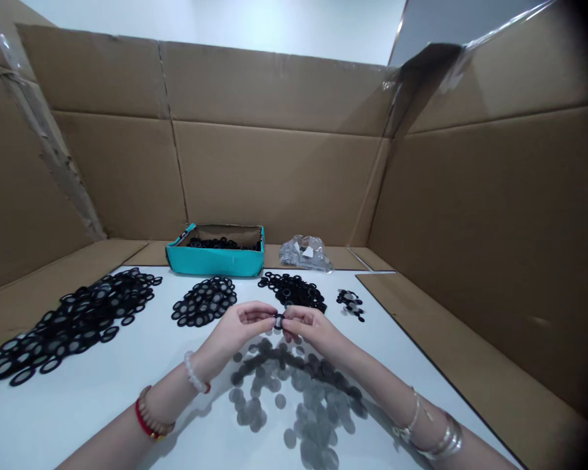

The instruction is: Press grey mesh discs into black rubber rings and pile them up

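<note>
Between both sets of fingertips is a small black ring [279, 321] with a pale centre, raised over the white table. My left hand [247, 323] pinches its left edge. On the opposite edge, my right hand [310, 326] grips it with thumb and fingers. Many thin translucent grey discs [313, 411] lie loose below the hands, partly in the arms' shadow. Just behind the fingers spreads a heap of black rings [294, 289]. Another pile of black rings with pale centres [206, 301] sits left of my left hand.
A long heap of black rings [78, 320] covers the table's left side. At the back stand a teal box [215, 262] holding black rings and a clear plastic bag [304, 253]. A small cluster of black pieces [351, 302] lies right. Cardboard walls [279, 176] enclose the white table [142, 365].
</note>
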The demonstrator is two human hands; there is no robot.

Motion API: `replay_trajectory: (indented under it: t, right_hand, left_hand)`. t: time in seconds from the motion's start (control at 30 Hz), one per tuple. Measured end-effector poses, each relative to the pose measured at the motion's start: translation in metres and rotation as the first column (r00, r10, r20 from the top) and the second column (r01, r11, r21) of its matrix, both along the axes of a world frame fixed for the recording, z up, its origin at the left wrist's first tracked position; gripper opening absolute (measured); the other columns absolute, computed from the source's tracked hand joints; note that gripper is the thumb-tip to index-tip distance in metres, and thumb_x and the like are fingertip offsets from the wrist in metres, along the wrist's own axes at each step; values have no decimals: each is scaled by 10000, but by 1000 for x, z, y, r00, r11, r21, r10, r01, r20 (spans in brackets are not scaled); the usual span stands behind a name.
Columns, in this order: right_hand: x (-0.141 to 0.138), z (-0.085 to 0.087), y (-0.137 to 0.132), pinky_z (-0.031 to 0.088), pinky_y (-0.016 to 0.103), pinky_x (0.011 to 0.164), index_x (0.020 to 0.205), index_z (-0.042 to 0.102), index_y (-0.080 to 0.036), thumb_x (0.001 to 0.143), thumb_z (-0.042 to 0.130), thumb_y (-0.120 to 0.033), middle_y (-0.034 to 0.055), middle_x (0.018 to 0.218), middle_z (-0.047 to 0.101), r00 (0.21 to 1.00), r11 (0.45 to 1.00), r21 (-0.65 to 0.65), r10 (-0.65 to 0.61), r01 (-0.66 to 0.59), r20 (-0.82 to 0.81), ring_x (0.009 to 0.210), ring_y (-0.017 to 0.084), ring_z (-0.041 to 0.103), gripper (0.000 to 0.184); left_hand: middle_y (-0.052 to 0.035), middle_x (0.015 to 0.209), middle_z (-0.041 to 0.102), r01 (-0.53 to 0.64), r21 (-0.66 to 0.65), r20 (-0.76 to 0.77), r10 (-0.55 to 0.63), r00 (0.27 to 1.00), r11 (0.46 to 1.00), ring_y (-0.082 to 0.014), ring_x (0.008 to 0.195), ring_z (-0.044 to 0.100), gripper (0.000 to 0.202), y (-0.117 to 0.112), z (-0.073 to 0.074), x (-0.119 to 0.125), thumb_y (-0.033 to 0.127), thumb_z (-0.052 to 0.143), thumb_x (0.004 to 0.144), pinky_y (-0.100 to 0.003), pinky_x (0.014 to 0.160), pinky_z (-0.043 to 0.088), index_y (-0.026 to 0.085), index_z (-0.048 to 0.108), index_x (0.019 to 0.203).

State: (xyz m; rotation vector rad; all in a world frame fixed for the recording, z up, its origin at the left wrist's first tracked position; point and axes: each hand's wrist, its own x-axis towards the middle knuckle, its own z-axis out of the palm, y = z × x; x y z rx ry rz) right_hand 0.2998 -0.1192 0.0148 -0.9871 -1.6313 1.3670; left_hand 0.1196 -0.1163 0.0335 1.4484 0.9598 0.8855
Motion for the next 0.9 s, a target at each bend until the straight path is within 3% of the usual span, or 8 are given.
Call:
replay_trajectory:
  t: [0.23,0.43,0.57,0.63,0.7,0.73,0.83,0.9]
  right_hand:
    - [-3,-11,5,283,214,494,668,487,-169,738,616,-457,-45,563,468,997,995,76,-65,62,37,517,93,398,324]
    - [-6,-15,3,307,216,512,693,504,-168,760,589,-352,-43,592,445,988,984,173,-70,46,135,547,101,393,213]
    - [-5,-11,2,347,226,550,858,552,-162,811,516,-287,-36,624,465,977,979,195,-91,52,193,572,112,425,139]
    - [-2,-7,0,362,232,573,950,558,-169,834,487,-264,-21,669,502,954,971,238,-97,28,285,596,120,446,166]
    - [2,-4,-4,383,242,614,979,576,-187,838,499,-277,7,776,552,908,958,279,-63,-61,415,666,137,486,184]
    - [4,-2,-7,396,251,651,984,589,-197,831,523,-301,23,848,565,877,949,291,-36,-121,480,732,154,505,197]
    - [6,0,-14,404,286,784,1031,611,-231,763,624,-409,49,1007,543,778,921,290,23,-262,628,951,222,486,323]
    - [5,-1,-17,401,292,812,1089,597,-246,728,658,-439,53,1035,535,734,914,274,37,-299,678,994,241,473,414]
  left_hand:
    - [-57,836,655,27,233,-64,-12,998,972,-184,796,609,143,2,-11,4,237,582,747,-280,716,486,138,624,842]
    - [-36,781,645,0,378,-183,75,980,926,-160,719,589,104,5,-23,4,193,529,760,-252,666,468,152,614,803]
    - [-46,867,665,18,457,-282,126,951,889,-168,756,612,163,21,-20,-11,245,520,785,-245,672,484,166,601,902]
    - [-45,879,675,-13,540,-384,260,886,842,-174,764,623,198,36,-16,-28,293,504,805,-244,659,491,177,589,941]
    - [-24,826,682,-14,683,-521,501,691,730,-176,743,621,210,53,-14,-49,308,438,842,-256,657,487,202,605,915]
    - [-38,820,680,-26,715,-532,567,629,699,-202,767,612,213,61,-14,-60,293,434,841,-293,685,481,201,618,895]
    - [-122,874,647,-52,783,-521,699,490,620,-314,916,541,222,77,-19,-83,244,449,817,-458,817,408,164,653,855]
    - [-179,982,603,-58,817,-501,756,421,574,-367,1007,470,244,80,-24,-89,227,455,808,-528,863,348,129,653,912]
